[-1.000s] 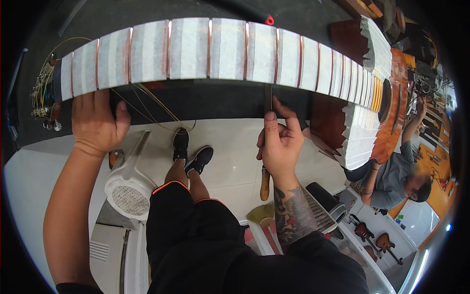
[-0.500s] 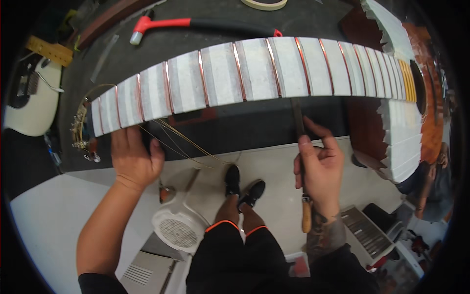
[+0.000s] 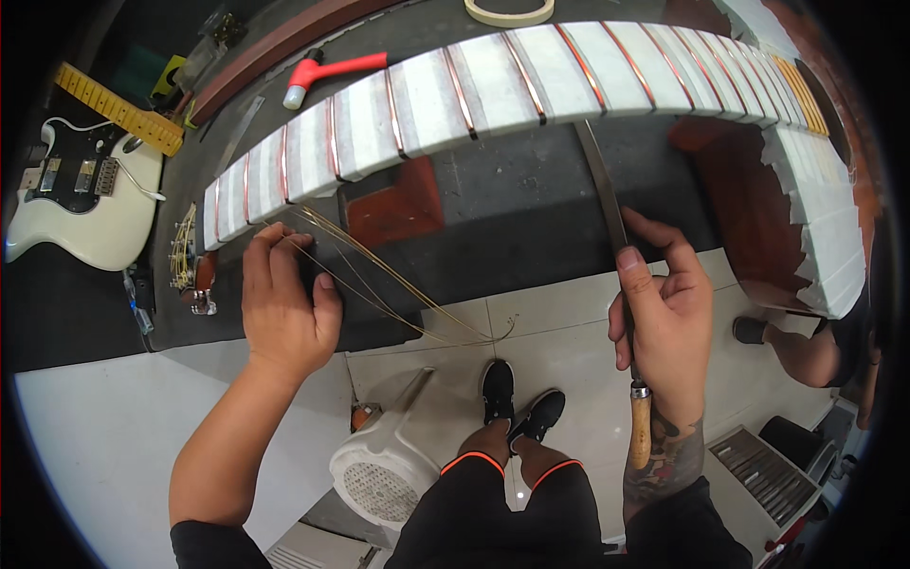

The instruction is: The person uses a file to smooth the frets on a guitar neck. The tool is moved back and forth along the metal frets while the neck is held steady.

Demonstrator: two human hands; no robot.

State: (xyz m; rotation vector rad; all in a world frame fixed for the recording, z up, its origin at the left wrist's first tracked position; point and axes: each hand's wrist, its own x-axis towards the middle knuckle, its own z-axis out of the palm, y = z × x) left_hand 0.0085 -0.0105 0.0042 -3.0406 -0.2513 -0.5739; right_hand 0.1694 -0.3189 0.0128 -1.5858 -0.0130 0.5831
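Note:
A guitar neck [image 3: 431,100] stretches across the bench, its fingerboard covered in whitish masking tape with the copper-coloured frets bare between the strips. My left hand [image 3: 287,303] is at the near edge of the neck toward the headstock [image 3: 196,275], fingers stretched and thumb apart, holding nothing. Loose guitar strings [image 3: 417,292] trail beside it over the bench edge. In my right hand [image 3: 668,303] is a long flat metal file [image 3: 604,180], gripped along its blade. Its wooden handle [image 3: 641,431] hangs below the palm, and its tip reaches the neck's near edge.
Beyond the neck lie a red hammer [image 3: 332,66] and a tape roll [image 3: 509,13]. A white electric guitar [image 3: 90,223] is at the left. A dark red block [image 3: 393,204] sits under the neck. Below are a white stool [image 3: 379,479] and, right, another person's leg [image 3: 806,351].
The whole view has shifted, with the neck higher in the picture. My left fingertips, earlier tucked beneath the neck, now show at its near edge. The file stays in my right hand.

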